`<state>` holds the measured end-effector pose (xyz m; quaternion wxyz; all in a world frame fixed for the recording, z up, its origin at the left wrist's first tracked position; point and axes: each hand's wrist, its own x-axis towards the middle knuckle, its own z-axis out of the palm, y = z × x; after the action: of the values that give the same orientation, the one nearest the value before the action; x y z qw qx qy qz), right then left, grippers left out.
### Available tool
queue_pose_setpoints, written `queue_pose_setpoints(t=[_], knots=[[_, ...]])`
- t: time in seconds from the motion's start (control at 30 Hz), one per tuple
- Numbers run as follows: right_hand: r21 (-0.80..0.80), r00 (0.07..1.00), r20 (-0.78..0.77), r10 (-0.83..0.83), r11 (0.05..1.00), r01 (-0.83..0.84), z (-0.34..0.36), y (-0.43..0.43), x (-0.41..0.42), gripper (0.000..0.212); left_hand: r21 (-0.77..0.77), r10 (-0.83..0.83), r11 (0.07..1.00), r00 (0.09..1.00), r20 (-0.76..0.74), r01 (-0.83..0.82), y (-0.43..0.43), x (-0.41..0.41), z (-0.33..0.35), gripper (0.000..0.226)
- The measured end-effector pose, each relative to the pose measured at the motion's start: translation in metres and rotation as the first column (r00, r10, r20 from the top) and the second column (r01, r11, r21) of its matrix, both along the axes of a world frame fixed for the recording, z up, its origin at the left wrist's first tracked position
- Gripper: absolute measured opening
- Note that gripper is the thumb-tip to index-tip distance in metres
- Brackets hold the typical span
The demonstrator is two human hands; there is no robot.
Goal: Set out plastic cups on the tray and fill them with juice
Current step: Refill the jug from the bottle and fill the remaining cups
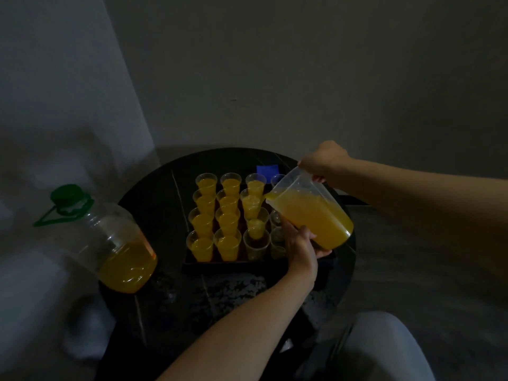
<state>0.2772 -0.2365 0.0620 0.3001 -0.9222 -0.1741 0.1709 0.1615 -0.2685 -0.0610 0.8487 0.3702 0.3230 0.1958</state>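
Dark round table (154, 204), right grip (324, 160) clamped on handle of tilted jug (310, 215), left grip (301, 246) cupped round its base

Grips the handle of a tilted clear jug (310, 213) of orange juice with the right hand (324, 160) and cradles its base with the left hand (301, 248), fingers (325, 253) curled under it, spout over the third column of plastic cups (228, 218). Sees four columns of them on a dark tray (233, 266): two left columns full, third partly filled, rightmost apparently empty. Finds a green-capped bottle (110, 243), part full of juice, at the left of the dark surface (165, 312).
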Motion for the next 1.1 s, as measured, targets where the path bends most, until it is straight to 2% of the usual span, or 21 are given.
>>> queue_pose_setpoints(t=[1.1], knots=[[-0.067, 0.999, -0.013, 0.046, 0.997, -0.047, 0.0060, 0.0054, -0.0006, 0.020, -0.032, -0.005, 0.999, 1.000, -0.011, 0.005, 0.0040, 0.0041, -0.0013, 0.082]])
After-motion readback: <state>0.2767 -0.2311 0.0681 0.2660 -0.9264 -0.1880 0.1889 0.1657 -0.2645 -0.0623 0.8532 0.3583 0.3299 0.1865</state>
